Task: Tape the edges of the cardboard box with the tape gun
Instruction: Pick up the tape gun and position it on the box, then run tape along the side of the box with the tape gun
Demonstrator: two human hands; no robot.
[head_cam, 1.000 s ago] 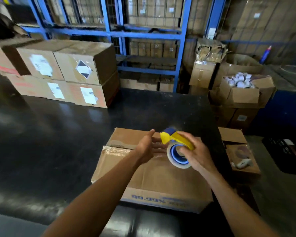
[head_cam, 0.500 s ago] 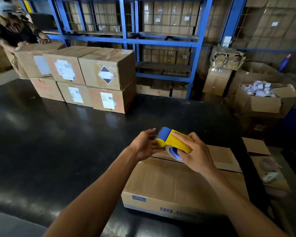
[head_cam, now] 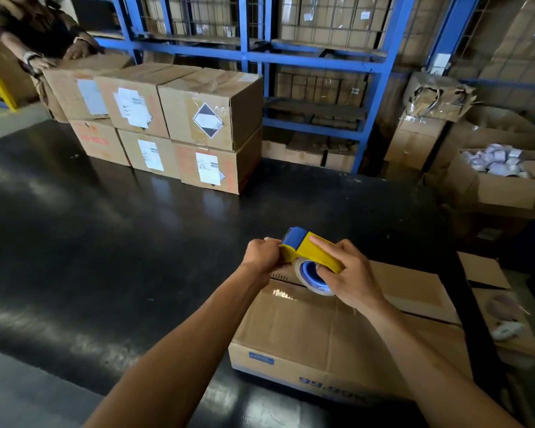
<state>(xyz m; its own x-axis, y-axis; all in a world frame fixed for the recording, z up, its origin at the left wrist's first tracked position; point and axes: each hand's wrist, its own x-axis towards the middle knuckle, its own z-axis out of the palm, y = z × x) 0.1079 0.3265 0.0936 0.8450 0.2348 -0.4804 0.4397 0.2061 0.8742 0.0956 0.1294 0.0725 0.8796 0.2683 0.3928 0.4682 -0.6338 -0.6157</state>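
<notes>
A brown cardboard box (head_cam: pixel 315 332) with blue print on its near side lies flat on the black table (head_cam: pixel 112 242), at the lower right. Just above its far left corner I hold a yellow and blue tape gun (head_cam: pixel 309 251) with a clear tape roll on a blue core. My right hand (head_cam: pixel 349 276) grips the gun's body and roll. My left hand (head_cam: pixel 261 254) is closed at the gun's front end, pinching near the tape's edge. Shiny tape shows on the box top under the gun.
Several labelled cardboard boxes (head_cam: pixel 179 125) are stacked in two layers at the table's far side. Another person's hands (head_cam: pixel 44 60) rest on the leftmost stack. Blue shelving (head_cam: pixel 315 60) stands behind. Open boxes, one holding tape rolls (head_cam: pixel 498 165), sit at the right.
The view has swung left, so the box now lies further right. Both hands stay on the tape gun, and my left hand has closed tighter onto its front end.
</notes>
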